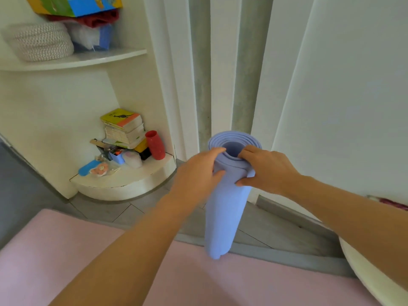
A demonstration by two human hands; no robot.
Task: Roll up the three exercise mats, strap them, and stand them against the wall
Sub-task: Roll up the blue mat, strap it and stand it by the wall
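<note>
Pink flat foam mat fills the bottom of view, unrolled on the grey floor, w/ both forearms reaching over it. White wall runs behind, straight ahead and to the right.

Blue rolled foam mat stands on end btwn the two: lower end at the pink mat's far edge, open spiral end up. Long axis near vertical, top tipped a little away from the person twd the wall. Can't tell if it touches the wall yet. No strap visible on it.

Left hand grips the top from the left, fingers curled over the rim, thumb on the outer wrap. Right hand grips from the right, fingertips hooked into the core, thumb pressing the loose outer edge. Both sit level at the top, roll directly btwn them, neither clearly nearer.

Prob. step: steadying or tightening the roll before leaning it back; the loose edge looks likely to spring open if let go.

Small stuff on the low curved shelf at left: book stack, red plastic cup.
</note>
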